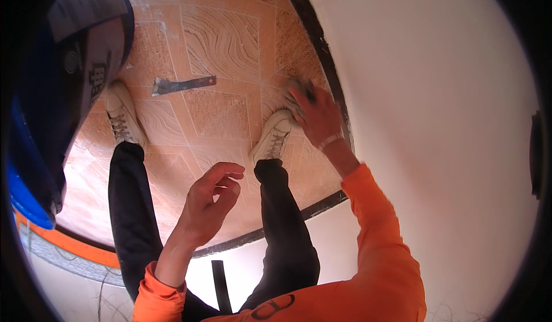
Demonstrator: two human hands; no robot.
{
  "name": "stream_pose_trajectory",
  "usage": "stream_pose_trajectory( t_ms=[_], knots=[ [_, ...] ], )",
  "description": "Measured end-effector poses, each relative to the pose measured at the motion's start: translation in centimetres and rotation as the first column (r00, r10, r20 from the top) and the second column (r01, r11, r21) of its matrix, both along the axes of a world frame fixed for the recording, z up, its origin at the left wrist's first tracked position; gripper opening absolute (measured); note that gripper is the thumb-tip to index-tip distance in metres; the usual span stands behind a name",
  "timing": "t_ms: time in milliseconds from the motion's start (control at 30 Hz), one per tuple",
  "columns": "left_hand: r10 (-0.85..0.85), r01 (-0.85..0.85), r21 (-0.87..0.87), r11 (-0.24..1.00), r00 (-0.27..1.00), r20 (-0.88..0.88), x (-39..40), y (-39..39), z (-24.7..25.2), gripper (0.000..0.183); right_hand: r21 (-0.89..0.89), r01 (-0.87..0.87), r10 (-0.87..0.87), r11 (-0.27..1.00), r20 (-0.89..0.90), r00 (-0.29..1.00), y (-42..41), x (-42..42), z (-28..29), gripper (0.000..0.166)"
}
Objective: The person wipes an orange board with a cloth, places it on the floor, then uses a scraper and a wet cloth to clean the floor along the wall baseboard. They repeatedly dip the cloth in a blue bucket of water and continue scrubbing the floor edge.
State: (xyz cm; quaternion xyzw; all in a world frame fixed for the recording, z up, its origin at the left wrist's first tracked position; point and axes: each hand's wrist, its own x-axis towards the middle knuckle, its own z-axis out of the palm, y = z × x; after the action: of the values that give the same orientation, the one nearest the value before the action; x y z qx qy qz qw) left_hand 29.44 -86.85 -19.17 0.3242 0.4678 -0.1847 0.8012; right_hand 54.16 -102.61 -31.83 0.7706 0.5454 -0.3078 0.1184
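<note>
Low near the wall, my right hand (318, 113) grips a small grey and dark pad or rag (297, 90), blurred so its exact kind is unclear. The pad is by the floor, just beyond the toe of my right shoe (276, 134). My left hand (205, 207) hangs above the floor between my legs, fingers loosely curled and apart, with nothing visible in it. On the patterned floor tiles (215, 115) lies a flat metal scraper blade (185, 85) with a hole at one end, farther out than my left hand.
A dark skirting strip (317, 37) edges the white wall (422, 106) at right. At left stands a large blue and grey object (97, 41) bearing writing, close to my left shoe (120, 110). An orange strip (82, 246) runs along the lower left.
</note>
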Motion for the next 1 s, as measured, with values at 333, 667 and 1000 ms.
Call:
stream_pose_trajectory(
  t_ms=[333, 667, 1000],
  knots=[
    [0.112, -0.096, 0.143, 0.985, 0.988, -0.106, -0.8, -3.7, -2.7, 0.022, -0.057, -0.538, 0.534, 0.841, 0.240, 0.810, -12.4, 7.1, -6.5, 0.034],
    [0.191, -0.185, 0.100, 0.978, 0.980, -0.058, 1.0, -11.4, -0.1, 0.025, -0.669, -0.112, 0.248, 0.735, 0.112, 0.962, -30.3, 4.9, 0.5, 0.030],
    [0.045, -0.048, 0.243, 0.969, 0.999, 0.019, -4.4, -22.5, -2.7, 0.019, -0.060, 0.125, -0.120, 0.990, 0.082, 0.989, -22.0, -1.6, 5.0, 0.043]
  ],
)
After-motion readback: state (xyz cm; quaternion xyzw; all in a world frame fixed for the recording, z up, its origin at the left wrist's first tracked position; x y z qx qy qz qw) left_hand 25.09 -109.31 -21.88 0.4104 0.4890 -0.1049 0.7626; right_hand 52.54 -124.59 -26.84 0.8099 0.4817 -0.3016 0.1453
